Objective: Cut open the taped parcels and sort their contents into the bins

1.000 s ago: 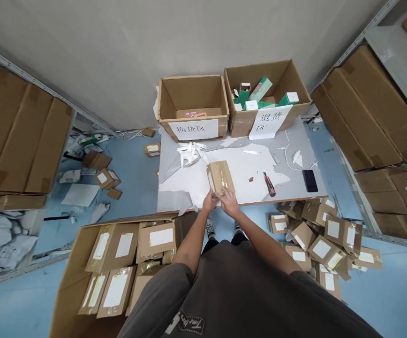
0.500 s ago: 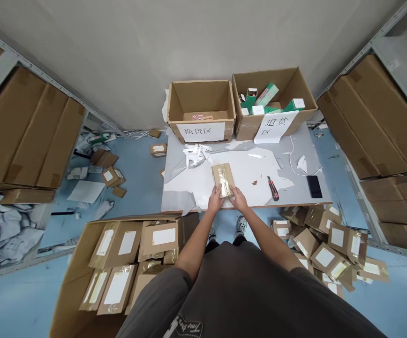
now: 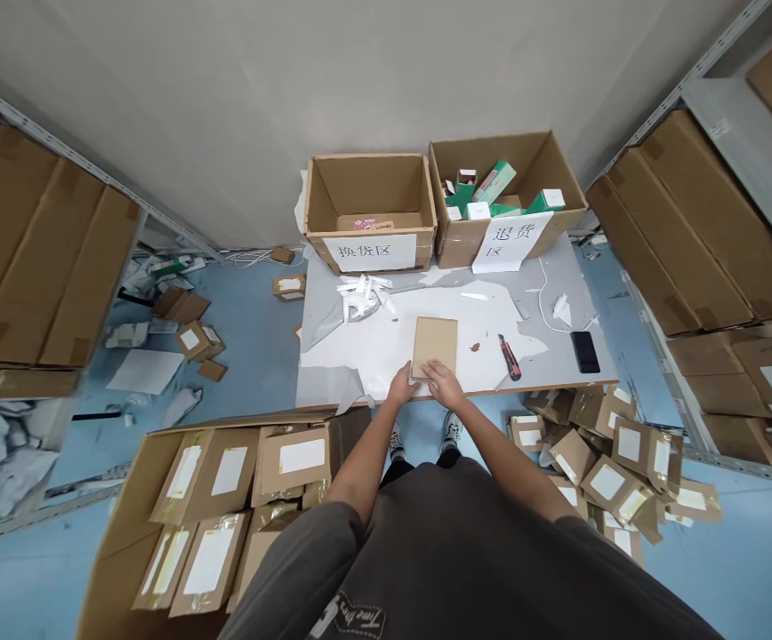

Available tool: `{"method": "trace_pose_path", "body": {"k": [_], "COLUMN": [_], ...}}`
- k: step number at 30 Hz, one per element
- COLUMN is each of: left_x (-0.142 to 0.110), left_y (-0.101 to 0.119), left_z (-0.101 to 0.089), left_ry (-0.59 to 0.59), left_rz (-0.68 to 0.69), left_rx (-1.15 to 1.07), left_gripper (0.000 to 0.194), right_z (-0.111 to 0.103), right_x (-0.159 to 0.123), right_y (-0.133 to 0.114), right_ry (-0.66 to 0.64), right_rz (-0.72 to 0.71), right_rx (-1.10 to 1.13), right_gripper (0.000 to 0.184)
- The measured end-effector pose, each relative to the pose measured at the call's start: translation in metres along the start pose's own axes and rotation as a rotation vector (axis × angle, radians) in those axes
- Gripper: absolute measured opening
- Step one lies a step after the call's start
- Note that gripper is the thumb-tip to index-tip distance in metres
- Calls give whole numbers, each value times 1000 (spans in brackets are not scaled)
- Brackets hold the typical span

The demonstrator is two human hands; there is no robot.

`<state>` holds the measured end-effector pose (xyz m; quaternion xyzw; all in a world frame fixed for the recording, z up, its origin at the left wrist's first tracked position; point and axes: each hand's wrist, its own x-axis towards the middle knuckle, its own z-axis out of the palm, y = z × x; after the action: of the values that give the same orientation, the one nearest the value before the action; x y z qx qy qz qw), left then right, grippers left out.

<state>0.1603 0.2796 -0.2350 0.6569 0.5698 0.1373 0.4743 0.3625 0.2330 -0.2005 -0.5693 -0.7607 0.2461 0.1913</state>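
A small brown cardboard parcel point(image 3: 435, 342) lies flat on the white paper covering the table point(image 3: 559, 356), a plain face up. My left hand point(image 3: 400, 388) grips its near left corner, fingers curled round the edge. My right hand point(image 3: 443, 382) rests on its near edge, fingers pressed on the top. A red utility knife point(image 3: 510, 352) lies to the right of the parcel, and a black phone point(image 3: 587, 346) lies further right.
Two open cartons with paper labels stand at the table's back: a nearly empty left carton point(image 3: 367, 213), and a right carton point(image 3: 502, 200) holding green and white boxes. A big carton of parcels point(image 3: 213, 516) is at my left, loose parcels point(image 3: 619, 462) on the floor right. Shelves flank both sides.
The parcel was tilted on edge with its taped face showing; now it lies flat on the table, plain face up. Both hands stayed at its near end.
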Motion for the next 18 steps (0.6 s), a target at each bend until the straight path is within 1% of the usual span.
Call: {"method": "trace_pose_path", "body": {"k": [2, 4, 6, 7, 9, 11, 13, 15, 17, 18], "left_x": [-4, -4, 0, 2, 7, 9, 7, 3, 0, 0], "left_y": [6, 18, 32, 38, 47, 49, 44, 33, 22, 17], "left_z": [-5, -8, -8, -7, -3, -1, -2, -5, -6, -6], "left_ry": [6, 2, -32, -54, -81, -71, -28, 26, 71, 81], "left_rz": [37, 68, 59, 43, 7, -15, 7, 69, 119, 124], "left_rx": [67, 147, 227, 259, 294, 282, 212, 83, -74, -148], "left_gripper": [105, 107, 106, 105, 104, 104, 103, 103, 107, 110], "right_z": [-6, -12, -15, -15, -11, -8, -9, -15, -22, -24], "right_x": [-10, -20, -27, -28, -28, -24, -18, -11, -2, 2], "right_y": [13, 26, 35, 38, 39, 35, 26, 15, 2, -6], "right_ry": [41, 49, 4, -26, -58, -23, 65, 145, 178, 171], "right_rz": [107, 265, 383, 408, 405, 386, 354, 280, 185, 144], "right_rx": [-47, -92, -93, -76, -36, -30, -56, -90, -124, -141], "right_gripper": [72, 78, 86, 88, 86, 80, 72, 64, 59, 57]}}
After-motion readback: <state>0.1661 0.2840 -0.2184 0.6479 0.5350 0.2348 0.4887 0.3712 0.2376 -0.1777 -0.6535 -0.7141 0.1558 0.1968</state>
